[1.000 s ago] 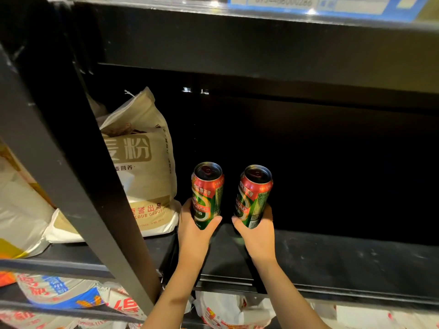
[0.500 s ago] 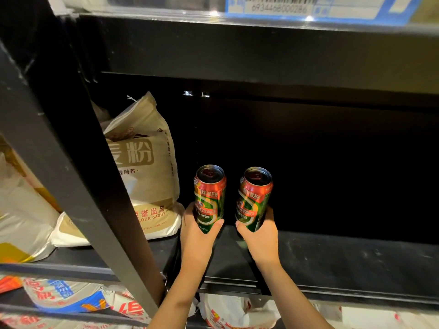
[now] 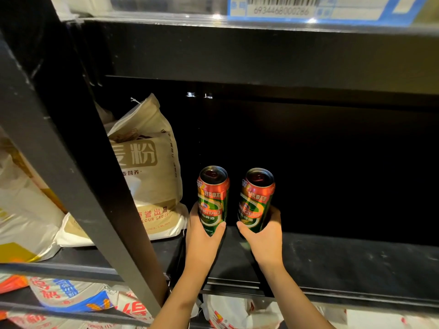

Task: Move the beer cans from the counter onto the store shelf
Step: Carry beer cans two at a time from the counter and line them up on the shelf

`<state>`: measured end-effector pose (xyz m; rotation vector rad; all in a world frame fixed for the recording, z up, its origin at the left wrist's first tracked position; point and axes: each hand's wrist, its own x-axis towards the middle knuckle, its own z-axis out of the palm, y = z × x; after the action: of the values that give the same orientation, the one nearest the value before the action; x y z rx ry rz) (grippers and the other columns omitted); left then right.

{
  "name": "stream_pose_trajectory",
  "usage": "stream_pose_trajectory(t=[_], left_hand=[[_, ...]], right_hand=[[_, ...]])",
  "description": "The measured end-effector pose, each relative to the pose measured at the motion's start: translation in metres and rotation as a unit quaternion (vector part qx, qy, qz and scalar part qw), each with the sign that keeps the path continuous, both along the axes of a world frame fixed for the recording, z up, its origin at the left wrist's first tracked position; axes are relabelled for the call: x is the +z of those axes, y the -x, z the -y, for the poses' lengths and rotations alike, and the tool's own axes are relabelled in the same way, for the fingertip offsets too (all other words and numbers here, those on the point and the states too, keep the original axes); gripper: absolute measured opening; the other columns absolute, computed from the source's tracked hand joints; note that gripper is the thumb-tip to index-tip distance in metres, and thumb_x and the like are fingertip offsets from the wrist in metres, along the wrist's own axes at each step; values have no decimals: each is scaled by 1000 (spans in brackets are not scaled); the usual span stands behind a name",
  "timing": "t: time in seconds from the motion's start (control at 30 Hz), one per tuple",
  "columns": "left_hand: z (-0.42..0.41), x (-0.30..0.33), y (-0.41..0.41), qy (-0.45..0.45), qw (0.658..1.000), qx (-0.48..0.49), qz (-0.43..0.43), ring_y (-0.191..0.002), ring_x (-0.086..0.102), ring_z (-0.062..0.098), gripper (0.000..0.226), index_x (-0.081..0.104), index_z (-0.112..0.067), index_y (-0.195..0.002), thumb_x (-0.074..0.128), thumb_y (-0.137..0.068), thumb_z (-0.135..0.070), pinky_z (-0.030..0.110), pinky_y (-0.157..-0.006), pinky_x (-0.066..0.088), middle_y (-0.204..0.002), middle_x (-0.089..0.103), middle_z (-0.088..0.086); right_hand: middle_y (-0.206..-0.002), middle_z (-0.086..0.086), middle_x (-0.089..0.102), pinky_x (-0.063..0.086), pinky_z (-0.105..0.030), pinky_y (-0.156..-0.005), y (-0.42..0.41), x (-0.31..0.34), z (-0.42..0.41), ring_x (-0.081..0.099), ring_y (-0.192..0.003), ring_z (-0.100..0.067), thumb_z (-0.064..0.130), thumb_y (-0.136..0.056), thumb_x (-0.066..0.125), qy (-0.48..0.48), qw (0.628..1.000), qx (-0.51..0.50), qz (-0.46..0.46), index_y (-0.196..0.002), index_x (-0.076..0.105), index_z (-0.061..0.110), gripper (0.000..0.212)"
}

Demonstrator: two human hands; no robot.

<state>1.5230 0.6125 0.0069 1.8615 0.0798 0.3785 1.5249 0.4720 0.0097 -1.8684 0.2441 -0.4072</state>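
Two red and green beer cans stand side by side near the front of a black store shelf. My left hand grips the lower part of the left can. My right hand grips the lower part of the right can. Both cans are nearly upright, the right one tilted slightly to the right. Their bases are hidden by my hands, so I cannot tell whether they touch the shelf.
A beige flour bag stands just left of the cans. A black slanted post crosses the left foreground. The shelf above carries a price label. Printed sacks lie on the shelf below.
Both hands with their cans have moved slightly deeper into the shelf and a little lower; the cans stand straighter than before.
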Motion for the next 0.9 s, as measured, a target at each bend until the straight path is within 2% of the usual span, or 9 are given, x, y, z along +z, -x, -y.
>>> stream_pose_trajectory(t=[0.13,0.2,0.3,0.4,0.5,0.63,0.7,0.83,0.9], left_hand=[[-2,-3,-1,16,1000,11,-13,-113,54,15,77,36,-18,-136,79,-72,-21,31,-94,47,-125,54,1],[-2,-4,-2,16,1000,17,-16,-114,54,16,79,37,-17,-135,81,-70,-22,36,-96,47,-125,54,2],[-1,-3,-2,9,1000,22,-20,-115,52,18,82,37,-17,-135,82,-67,-28,38,-97,46,-124,52,3],[-1,-3,-1,7,1000,11,-16,-115,52,17,75,42,-19,-131,79,-68,-35,39,-97,46,-121,53,2],[-1,-4,-1,2,1000,3,-4,-113,52,16,61,45,-14,-130,73,-76,-16,39,-97,46,-118,56,3],[-1,-3,0,20,1000,-10,-7,-110,55,9,61,43,-19,-130,73,-77,-14,14,-87,44,-118,57,-3],[-2,-3,0,33,999,-8,-11,-110,56,9,65,42,-23,-130,76,-75,-19,21,-89,46,-118,57,-4],[-2,-4,-1,39,999,1,-21,-110,57,11,70,42,-23,-131,79,-72,-22,35,-94,49,-119,57,-5],[-1,-5,-1,33,999,5,-27,-109,57,12,72,42,-22,-132,80,-71,-24,38,-95,49,-119,57,-4]], right_hand=[[-110,2,56,43,-4,-70,0,3,0,56,-98,-9,12,-72,80,15,1000,25,-2,-126,45,12,64],[-109,4,54,41,-2,-67,0,3,0,54,-98,-8,8,-74,78,11,999,35,-2,-126,44,12,62],[-110,3,55,43,-5,-72,0,3,-1,56,-101,-11,9,-73,79,4,999,41,2,-126,43,12,64],[-116,-1,58,50,-25,-87,0,1,-1,59,-105,-14,15,-68,84,-9,999,40,-3,-128,43,13,73],[-117,-3,56,51,-32,-89,-1,0,-2,58,-107,-18,20,-64,87,1,1000,23,-5,-124,44,16,73],[-117,-3,54,49,-30,-89,0,0,-1,56,-107,-17,20,-66,85,18,1000,19,4,-121,48,16,66],[-113,-2,60,51,-30,-90,2,2,0,60,-104,-15,16,-68,84,14,999,32,7,-118,49,19,61],[-105,9,58,44,-10,-80,3,6,1,58,-96,-2,8,-73,78,12,998,68,-5,-127,44,19,65],[-106,9,55,41,-9,-78,2,6,1,57,-98,-6,5,-75,76,11,996,82,-15,-131,41,16,67]])
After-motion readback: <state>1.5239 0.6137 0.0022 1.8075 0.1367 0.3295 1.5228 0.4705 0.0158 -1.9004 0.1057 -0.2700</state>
